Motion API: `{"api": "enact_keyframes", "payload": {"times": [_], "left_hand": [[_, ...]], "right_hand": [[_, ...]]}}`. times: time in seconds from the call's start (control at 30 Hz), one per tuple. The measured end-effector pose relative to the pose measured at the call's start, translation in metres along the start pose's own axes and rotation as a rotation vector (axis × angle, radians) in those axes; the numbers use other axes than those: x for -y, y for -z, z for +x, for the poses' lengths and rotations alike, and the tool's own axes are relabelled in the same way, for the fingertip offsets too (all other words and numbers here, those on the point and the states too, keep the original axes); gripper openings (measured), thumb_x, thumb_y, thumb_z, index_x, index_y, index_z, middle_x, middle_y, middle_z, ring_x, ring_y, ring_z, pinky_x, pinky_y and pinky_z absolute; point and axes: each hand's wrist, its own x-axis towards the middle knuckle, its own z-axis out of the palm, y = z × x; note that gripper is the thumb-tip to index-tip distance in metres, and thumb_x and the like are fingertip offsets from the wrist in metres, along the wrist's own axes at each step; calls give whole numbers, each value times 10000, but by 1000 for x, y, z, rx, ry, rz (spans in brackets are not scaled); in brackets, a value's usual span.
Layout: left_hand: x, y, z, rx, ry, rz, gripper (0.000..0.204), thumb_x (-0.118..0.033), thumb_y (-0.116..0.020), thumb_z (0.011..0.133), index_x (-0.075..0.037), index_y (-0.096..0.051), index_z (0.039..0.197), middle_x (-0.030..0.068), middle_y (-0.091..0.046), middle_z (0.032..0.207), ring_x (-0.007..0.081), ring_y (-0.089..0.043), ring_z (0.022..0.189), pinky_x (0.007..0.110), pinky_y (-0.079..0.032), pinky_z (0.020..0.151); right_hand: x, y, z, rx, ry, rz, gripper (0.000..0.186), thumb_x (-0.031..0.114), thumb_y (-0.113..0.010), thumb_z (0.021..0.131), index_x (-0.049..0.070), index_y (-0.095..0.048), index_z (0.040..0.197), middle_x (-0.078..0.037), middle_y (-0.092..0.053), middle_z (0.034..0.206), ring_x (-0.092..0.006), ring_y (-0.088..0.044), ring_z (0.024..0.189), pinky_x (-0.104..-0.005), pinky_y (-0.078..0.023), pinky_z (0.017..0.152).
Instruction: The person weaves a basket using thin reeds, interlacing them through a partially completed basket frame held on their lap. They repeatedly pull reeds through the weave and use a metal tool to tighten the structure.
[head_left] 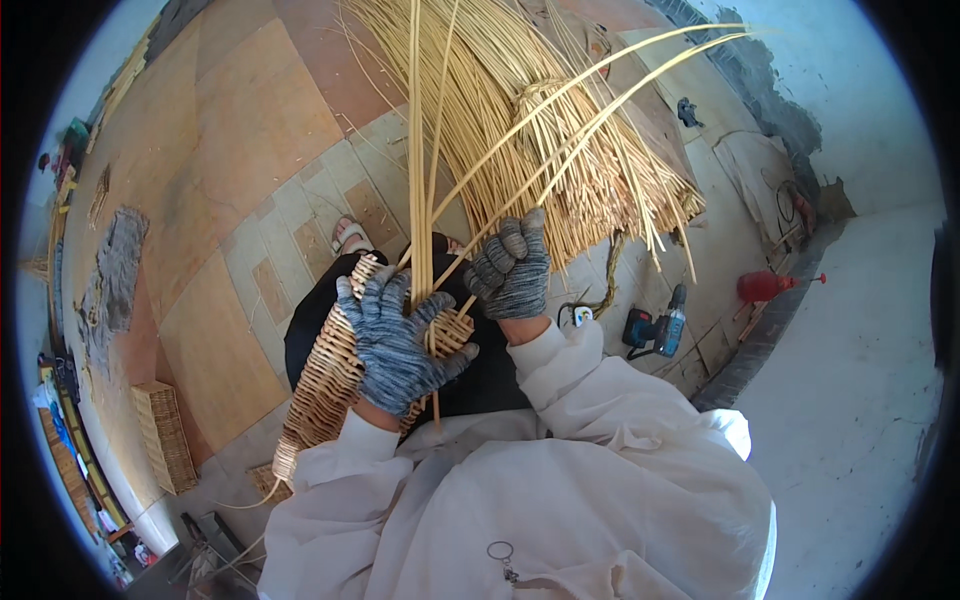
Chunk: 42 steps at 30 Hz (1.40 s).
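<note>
A woven wicker piece (pixel 318 388) rests on my lap, its rows packed tight on the left side. My left hand (pixel 392 345), in a grey knitted glove, lies spread over it, fingers apart on the weave and the bases of upright willow rods (pixel 420 150). To its right, my right hand (pixel 512 270), also gloved, is closed around long willow rods (pixel 600 118) that slant up to the far right. The left palm covers part of the weave, and where the gripped rods enter it is partly hidden.
A large tied bundle of rods (pixel 470 100) lies on the floor ahead. At right are a cordless drill (pixel 656 325) and a red spray bottle (pixel 765 287). A finished-looking wicker basket (pixel 165 437) stands at left, and a grey crumpled cloth (pixel 118 270) lies beyond it.
</note>
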Motion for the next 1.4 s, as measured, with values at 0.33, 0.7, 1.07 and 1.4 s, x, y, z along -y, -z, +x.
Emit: {"api": "enact_keyframes", "payload": {"times": [0.33,0.7,1.07,1.4], "left_hand": [[-9,6,14,175,5,107,678,-647,-639,615,-196,-653,1120,155,-445,1300,362,-313,1276,632,23,1065],[-4,12,-29,-46,-32,-59,855,-651,-673,554,-151,-543,1235,89,-471,1294,311,-374,1249,500,-145,1104],[50,39,-24,33,-68,-18,843,-707,-598,653,-184,-499,1307,102,-390,1397,322,-334,1300,484,-149,1108],[56,39,-48,-53,-172,-213,628,-654,-604,670,-269,-606,1165,78,-464,1340,299,-326,1321,527,-124,1121]], "right_hand": [[17,-7,1,-38,-12,-167,515,568,-315,940,208,-323,572,58,-237,450,-111,-209,338,-270,-213,323],[15,16,-39,126,168,147,533,578,-225,948,172,-335,620,39,-223,497,-124,-208,394,-276,-225,364],[3,-30,-35,595,44,-75,528,631,-332,899,167,-416,662,26,-299,579,-145,-280,555,-306,-265,579],[-1,-57,-63,664,68,-179,520,616,-362,897,153,-445,676,15,-333,557,-157,-314,494,-314,-300,540]]}}
